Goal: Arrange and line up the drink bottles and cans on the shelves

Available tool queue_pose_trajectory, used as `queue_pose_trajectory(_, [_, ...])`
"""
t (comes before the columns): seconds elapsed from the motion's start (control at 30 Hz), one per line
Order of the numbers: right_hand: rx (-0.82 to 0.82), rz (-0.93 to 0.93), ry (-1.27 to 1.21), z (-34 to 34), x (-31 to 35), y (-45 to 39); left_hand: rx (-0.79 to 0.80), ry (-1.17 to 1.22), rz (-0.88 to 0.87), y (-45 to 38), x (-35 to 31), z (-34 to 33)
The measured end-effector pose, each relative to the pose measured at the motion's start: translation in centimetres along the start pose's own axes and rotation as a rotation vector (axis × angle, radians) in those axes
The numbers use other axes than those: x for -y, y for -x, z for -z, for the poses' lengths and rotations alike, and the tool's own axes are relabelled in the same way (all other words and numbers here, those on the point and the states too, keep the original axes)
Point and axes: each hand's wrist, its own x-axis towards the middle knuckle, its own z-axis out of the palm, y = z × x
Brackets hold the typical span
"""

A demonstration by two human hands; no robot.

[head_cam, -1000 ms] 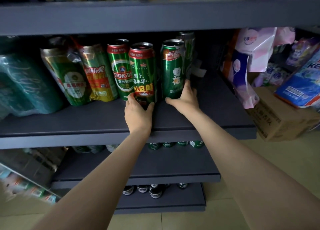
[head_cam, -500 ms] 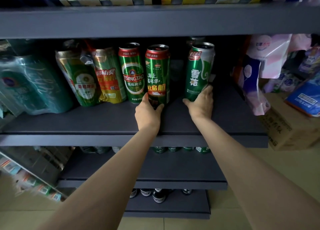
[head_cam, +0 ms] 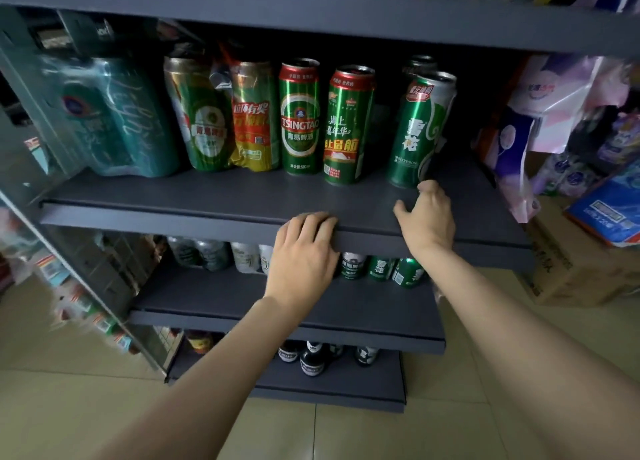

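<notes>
On the dark shelf (head_cam: 214, 196) stand three tall green beer cans: a Tsingtao can (head_cam: 299, 116), a red-topped can (head_cam: 348, 127) and, further right, a green snowflake can (head_cam: 417, 130) with another can behind it. My left hand (head_cam: 301, 258) hangs over the shelf's front edge with its fingers loosely curled, holding nothing. A little in front of the snowflake can's base, my right hand (head_cam: 427, 217) hovers with relaxed fingers; whether a fingertip touches the can I cannot tell.
Shrink-wrapped can packs (head_cam: 221, 120) and a teal wrapped pack (head_cam: 114, 116) fill the shelf's left. Lower shelves hold more cans (head_cam: 381, 269) and dark bottles (head_cam: 311, 359). Plastic bags (head_cam: 540, 113) and a cardboard box (head_cam: 575, 269) crowd the right side.
Both hands have let go of their cans and drawn back toward the shelf's front edge. The snowflake can now stands further right, apart from the red-topped can.
</notes>
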Motion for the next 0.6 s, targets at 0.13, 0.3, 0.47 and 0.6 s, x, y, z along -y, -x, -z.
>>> queue_pose_trajectory(0.13, [-0.072, 0.124, -0.192, 0.6, -1.2, 3.9, 0.031, -0.041, 0.006, 7.4, 2.2, 1.1])
queue_pose_trajectory(0.3, [-0.073, 0.526, -0.209, -0.6, -4.1, 13.0, 0.140, 0.029, 0.448, 14.5, 5.2, 1.1])
queue_pose_trajectory(0.47, [0.249, 0.285, 0.022, -4.3, -8.8, 19.1, 0.104, 0.241, 0.936, 16.8, 5.8, 0.9])
queue_pose_trajectory(0.6, [0.318, 0.037, 0.138, -4.8, -11.4, 19.7, 0.076, 0.192, 0.735, 17.8, 5.3, 0.1])
